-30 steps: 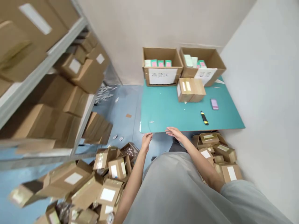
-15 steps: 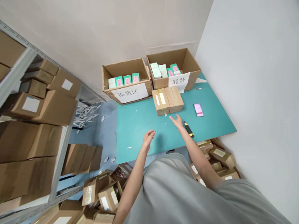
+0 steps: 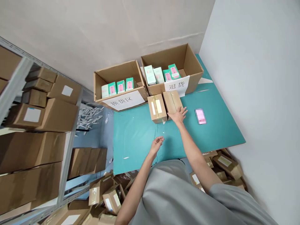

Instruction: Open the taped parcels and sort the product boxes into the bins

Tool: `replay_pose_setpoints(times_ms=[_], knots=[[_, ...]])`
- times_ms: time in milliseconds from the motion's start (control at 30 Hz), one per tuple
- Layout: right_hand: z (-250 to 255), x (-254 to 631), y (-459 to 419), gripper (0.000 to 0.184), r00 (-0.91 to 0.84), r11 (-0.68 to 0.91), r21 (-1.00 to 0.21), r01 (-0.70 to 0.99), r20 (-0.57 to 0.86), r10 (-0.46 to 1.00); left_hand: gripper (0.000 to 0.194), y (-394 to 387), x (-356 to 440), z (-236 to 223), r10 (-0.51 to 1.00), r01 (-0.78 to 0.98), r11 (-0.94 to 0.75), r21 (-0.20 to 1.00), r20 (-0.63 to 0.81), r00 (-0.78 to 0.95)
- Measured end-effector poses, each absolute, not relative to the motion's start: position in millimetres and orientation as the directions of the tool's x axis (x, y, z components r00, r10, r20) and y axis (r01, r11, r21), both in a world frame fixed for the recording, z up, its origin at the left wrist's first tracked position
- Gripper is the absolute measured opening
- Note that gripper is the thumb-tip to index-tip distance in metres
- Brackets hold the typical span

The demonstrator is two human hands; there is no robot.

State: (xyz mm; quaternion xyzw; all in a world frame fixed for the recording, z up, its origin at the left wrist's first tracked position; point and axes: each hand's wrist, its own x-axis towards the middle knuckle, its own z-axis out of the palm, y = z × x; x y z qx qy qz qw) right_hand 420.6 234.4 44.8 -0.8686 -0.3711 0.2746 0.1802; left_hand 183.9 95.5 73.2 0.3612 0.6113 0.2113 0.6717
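"What lay nearest?"
"Loose boxes (image 3: 111, 200) on the floor, left of the table (image 3: 133, 140). Over the table hung the left hand (image 3: 157, 145), fingers loosely curled around nothing, well apart from the right."
"And the right hand (image 3: 178, 116)?"
"Splayed at the near end of the plain carton (image 3: 172, 100), unclamped; I couldn't tell how firmly it touched. A blurred phone-like thing (image 3: 201, 116) lay to its right."
"What blocked the carton?"
"A labelled carton (image 3: 157, 109), just beside its left flank."
"Its direction?"
"Lengthwise away from the person, far end tilting slightly left, toward the right open box (image 3: 196, 82). Beside that stood the left open box (image 3: 119, 71)."
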Motion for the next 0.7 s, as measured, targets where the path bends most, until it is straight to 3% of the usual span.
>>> replay_pose_setpoints(times_ms=[133,267,333,533,700], knots=[[47.0,426.2,247.2,0.139,0.577,-0.659,-0.506,0.556,-0.337,0.744,0.054,92.2,184.3,66.1,0.701,0.169,0.662,0.730,-0.683,0.203],[54.7,436.9,221.3,0.124,0.628,-0.613,-0.554,0.564,-0.195,0.754,0.050,92.8,171.1,66.6,0.704,0.139,0.655,0.743,-0.667,0.245],[57.8,442.2,181.7,0.116,0.671,-0.599,-0.572,0.561,-0.110,0.733,0.051,94.8,157.0,66.7,0.708,0.115,0.655,0.746,-0.660,0.251],[67.0,430.5,4.1,0.114,0.692,-0.565,-0.493,0.662,0.110,0.714,0.062,90.6,91.7,50.6,0.730,0.031,0.659,0.751,-0.649,0.215],[75.4,384.1,-84.2,0.112,0.535,-0.465,-0.449,0.763,0.035,0.844,0.059,78.8,43.3,26.3,0.674,0.039,0.728,0.685,-0.724,0.146]])
